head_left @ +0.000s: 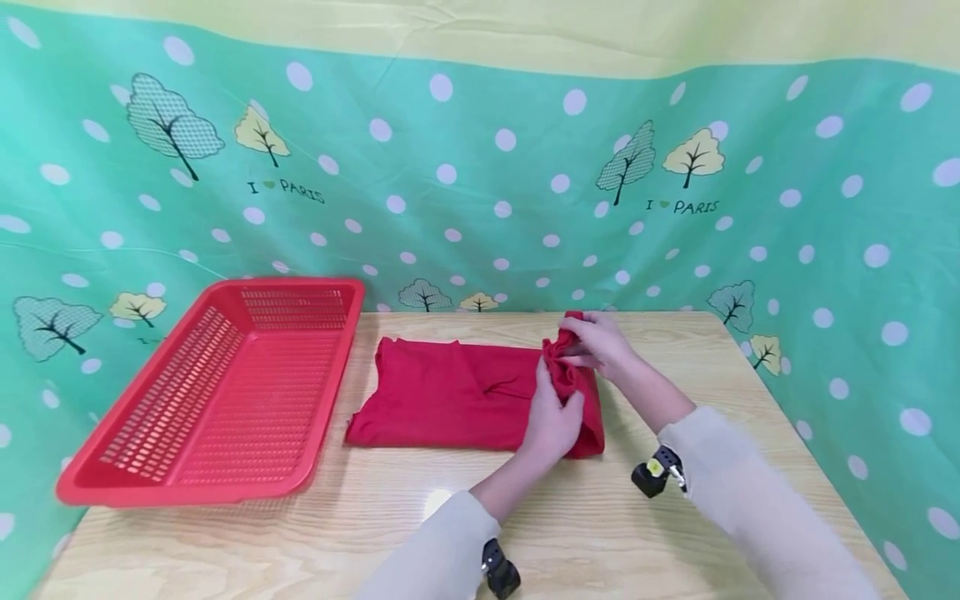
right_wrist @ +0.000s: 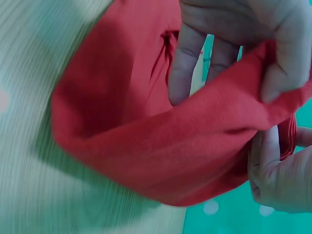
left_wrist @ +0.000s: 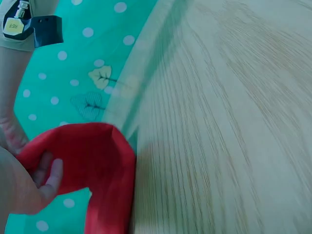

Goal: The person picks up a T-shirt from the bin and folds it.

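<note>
A red cloth (head_left: 450,396) lies folded on the wooden table (head_left: 360,517), its right end bunched and lifted. My left hand (head_left: 553,421) grips the near part of that raised end. My right hand (head_left: 600,342) pinches the far part of it, a little above the table. In the left wrist view the red cloth (left_wrist: 92,161) curves over my left hand's fingers (left_wrist: 48,178). Seen from the right wrist, the red cloth (right_wrist: 156,146) forms a loop held by my right hand's fingers (right_wrist: 282,63), with the other hand (right_wrist: 278,175) gripping it at lower right.
A red perforated plastic basket (head_left: 217,400) sits tilted on the table's left side. A green polka-dot curtain (head_left: 480,192) with tree prints surrounds the table on three sides. Bare wood lies in front of the cloth and to its right.
</note>
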`<state>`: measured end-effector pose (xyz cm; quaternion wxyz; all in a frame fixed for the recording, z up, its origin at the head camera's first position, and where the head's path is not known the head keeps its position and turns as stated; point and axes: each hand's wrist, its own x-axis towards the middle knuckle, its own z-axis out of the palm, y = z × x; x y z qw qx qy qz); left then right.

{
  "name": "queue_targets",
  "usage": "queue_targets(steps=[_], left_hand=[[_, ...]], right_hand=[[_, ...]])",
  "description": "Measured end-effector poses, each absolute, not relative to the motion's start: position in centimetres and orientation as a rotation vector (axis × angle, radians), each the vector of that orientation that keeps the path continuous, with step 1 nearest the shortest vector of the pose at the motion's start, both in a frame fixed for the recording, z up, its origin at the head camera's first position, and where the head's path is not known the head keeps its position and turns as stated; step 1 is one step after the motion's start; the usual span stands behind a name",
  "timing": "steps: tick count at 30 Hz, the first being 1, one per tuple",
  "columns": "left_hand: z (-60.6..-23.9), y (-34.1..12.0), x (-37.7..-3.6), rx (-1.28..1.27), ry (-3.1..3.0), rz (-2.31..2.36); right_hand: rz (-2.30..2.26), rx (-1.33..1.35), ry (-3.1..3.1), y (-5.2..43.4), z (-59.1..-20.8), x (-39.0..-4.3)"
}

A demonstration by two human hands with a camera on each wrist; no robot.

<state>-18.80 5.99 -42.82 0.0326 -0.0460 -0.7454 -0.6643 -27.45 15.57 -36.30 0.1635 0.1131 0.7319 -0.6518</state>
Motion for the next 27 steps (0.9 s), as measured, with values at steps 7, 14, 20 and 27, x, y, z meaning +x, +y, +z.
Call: queue_targets(steps=[7, 14, 20, 27], left_hand=[[-44.1, 1.6, -18.1, -0.09, -2.389, -2.048], [-45.9, -1.9, -17.3, 0.082, -2.343, -2.403], [-46.4, -4.2, -17.6, 0.334, -2.344, -2.518], [-46.6, -5.2, -17.7, 0.331, -2.434, -2.51]], right_hand=[[-1.841, 0.292, 2.121, 11.6, -37.8, -27.9], [-1.699, 0.189, 2.2, 8.9, -40.1, -27.8], [-1.548, 0.075, 2.324, 9.1, -41.5, -27.6], [-0.983, -0.256, 2.892, 11.0, -42.9, -28.2]])
